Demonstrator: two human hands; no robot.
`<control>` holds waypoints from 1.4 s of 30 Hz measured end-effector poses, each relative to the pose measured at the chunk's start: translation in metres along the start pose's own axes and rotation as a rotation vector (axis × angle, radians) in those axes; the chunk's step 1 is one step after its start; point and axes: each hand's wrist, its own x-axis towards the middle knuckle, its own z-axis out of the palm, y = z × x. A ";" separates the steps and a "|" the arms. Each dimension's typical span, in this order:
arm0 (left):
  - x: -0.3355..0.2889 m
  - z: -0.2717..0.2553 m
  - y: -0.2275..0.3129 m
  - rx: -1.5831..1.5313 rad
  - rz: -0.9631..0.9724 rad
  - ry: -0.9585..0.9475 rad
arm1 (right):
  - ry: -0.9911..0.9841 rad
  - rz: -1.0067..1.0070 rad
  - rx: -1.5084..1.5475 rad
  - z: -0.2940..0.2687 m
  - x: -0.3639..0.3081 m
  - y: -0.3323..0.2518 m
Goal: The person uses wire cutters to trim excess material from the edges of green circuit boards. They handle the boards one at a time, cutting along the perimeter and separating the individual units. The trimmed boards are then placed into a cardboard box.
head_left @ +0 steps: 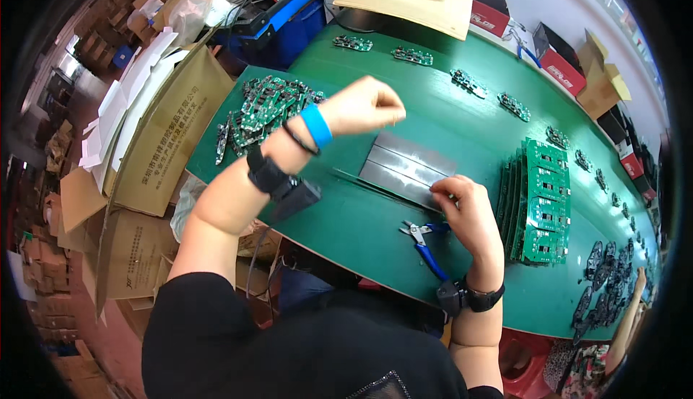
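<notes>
Green workbench (pixel 328 234) with pliers (pixel 420 246) and circuit boards (pixel 546 208) around two curled hands (pixel 471 210), grips unclear

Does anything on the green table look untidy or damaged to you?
The board heap at the left of the table looks untidy: its boards overlap at many angles, unlike the aligned green panels on the right. No damage is clear.

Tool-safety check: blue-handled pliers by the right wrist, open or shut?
Open: the pliers lie on the green table with their blue handles spread well apart.
</notes>
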 end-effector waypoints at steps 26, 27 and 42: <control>-0.098 0.126 0.040 -0.842 0.029 0.085 | 0.650 0.231 -0.517 -0.068 -0.074 -0.028; -0.096 0.132 0.043 -0.889 0.020 0.114 | 0.662 0.270 -0.585 -0.066 -0.073 -0.029; -0.110 0.120 0.018 -0.860 -0.096 0.162 | 0.775 0.395 -0.838 -0.069 -0.088 0.014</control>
